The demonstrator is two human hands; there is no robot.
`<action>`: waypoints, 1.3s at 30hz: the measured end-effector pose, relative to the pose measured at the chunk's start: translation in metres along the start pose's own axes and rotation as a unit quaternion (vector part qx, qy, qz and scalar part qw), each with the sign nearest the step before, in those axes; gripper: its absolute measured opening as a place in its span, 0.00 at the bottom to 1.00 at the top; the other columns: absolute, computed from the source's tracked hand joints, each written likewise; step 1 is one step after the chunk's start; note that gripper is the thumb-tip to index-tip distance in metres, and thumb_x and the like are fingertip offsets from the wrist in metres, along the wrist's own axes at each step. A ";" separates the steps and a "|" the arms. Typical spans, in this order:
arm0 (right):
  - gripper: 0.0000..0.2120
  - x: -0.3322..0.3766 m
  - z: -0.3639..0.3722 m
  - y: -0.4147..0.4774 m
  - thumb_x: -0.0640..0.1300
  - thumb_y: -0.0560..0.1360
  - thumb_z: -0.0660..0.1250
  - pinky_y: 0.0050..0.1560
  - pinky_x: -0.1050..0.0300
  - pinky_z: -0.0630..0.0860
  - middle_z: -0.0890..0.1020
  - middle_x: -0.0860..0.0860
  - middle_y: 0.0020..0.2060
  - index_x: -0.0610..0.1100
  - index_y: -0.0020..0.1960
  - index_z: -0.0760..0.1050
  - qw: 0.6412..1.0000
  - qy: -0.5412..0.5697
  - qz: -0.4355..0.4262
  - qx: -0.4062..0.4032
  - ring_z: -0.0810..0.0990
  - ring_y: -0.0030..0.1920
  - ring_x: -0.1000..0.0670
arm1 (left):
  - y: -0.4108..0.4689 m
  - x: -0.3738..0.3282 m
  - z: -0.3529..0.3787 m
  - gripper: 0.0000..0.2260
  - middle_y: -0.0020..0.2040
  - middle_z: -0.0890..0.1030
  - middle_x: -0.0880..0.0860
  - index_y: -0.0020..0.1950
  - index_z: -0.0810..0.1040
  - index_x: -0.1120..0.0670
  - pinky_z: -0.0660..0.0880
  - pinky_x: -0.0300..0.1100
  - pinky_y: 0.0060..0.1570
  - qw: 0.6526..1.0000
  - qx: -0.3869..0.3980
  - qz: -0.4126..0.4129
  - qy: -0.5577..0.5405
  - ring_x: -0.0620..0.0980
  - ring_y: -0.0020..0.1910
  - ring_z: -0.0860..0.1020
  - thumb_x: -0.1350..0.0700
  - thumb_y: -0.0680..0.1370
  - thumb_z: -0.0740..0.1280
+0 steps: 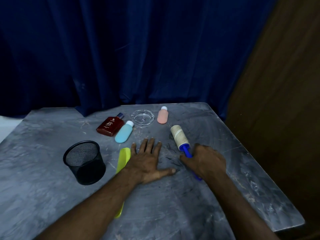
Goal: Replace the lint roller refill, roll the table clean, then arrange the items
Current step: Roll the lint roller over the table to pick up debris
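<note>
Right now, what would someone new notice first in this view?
Probably the right hand gripping the blue-handled lint roller on the grey table, with the left hand flat beside it. Then the black mesh cup at left and the yellow comb partly under the left arm.

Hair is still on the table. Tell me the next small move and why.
Probably draw the lint roller back toward the dark strands between the hands. The right hand already grips its blue handle, and the left hand lies flat, clear of that path.
</note>
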State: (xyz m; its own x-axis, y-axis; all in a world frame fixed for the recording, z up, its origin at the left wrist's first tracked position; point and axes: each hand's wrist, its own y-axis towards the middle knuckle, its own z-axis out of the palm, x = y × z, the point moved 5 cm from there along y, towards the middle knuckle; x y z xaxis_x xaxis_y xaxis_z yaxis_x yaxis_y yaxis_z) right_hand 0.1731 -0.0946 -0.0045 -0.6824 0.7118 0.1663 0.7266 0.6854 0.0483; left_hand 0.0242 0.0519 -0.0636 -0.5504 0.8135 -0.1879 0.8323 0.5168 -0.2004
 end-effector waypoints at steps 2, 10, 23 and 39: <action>0.30 -0.001 -0.004 0.002 0.75 0.70 0.62 0.47 0.52 0.77 0.80 0.51 0.44 0.49 0.53 0.76 1.000 0.000 0.008 0.005 0.81 0.46 0.49 | 0.002 0.001 -0.006 0.57 0.89 0.40 0.51 0.87 0.41 0.46 0.38 0.66 0.82 0.999 0.007 -0.007 -0.032 0.54 0.87 0.38 0.15 0.66 0.48; 0.33 0.006 -0.015 0.011 0.79 0.68 0.60 0.47 0.52 0.75 0.82 0.49 0.46 0.49 0.49 0.75 1.000 0.006 0.007 -0.009 0.81 0.46 0.47 | 0.003 0.003 -0.006 0.57 0.89 0.41 0.51 0.87 0.41 0.46 0.40 0.66 0.83 1.000 0.020 -0.005 -0.020 0.55 0.87 0.39 0.17 0.68 0.56; 0.41 0.008 -0.011 0.013 0.85 0.62 0.56 0.54 0.47 0.80 0.83 0.46 0.49 0.49 0.50 0.76 0.999 0.016 0.009 0.047 0.82 0.51 0.44 | 0.001 0.002 -0.006 0.57 0.89 0.41 0.52 0.87 0.42 0.47 0.39 0.67 0.82 1.000 0.014 -0.005 -0.021 0.56 0.87 0.39 0.18 0.69 0.59; 0.17 0.157 -0.027 0.151 0.51 0.75 0.67 0.55 0.47 0.77 0.81 0.36 0.60 0.40 0.57 0.78 0.992 0.098 -0.077 -0.005 0.80 0.61 0.34 | -0.006 0.000 -0.018 0.54 0.89 0.45 0.55 0.87 0.47 0.51 0.40 0.70 0.82 0.999 -0.009 0.005 -0.035 0.58 0.87 0.44 0.25 0.73 0.68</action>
State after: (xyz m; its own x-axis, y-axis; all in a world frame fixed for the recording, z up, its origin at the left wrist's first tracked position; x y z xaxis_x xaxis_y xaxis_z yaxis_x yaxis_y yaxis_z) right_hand 0.1777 0.1169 0.0559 -0.7574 0.5546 0.3445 0.6165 0.7812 0.0979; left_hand 0.0203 0.0532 -0.0450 -0.5443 0.7987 -0.2564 0.8388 0.5135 -0.1811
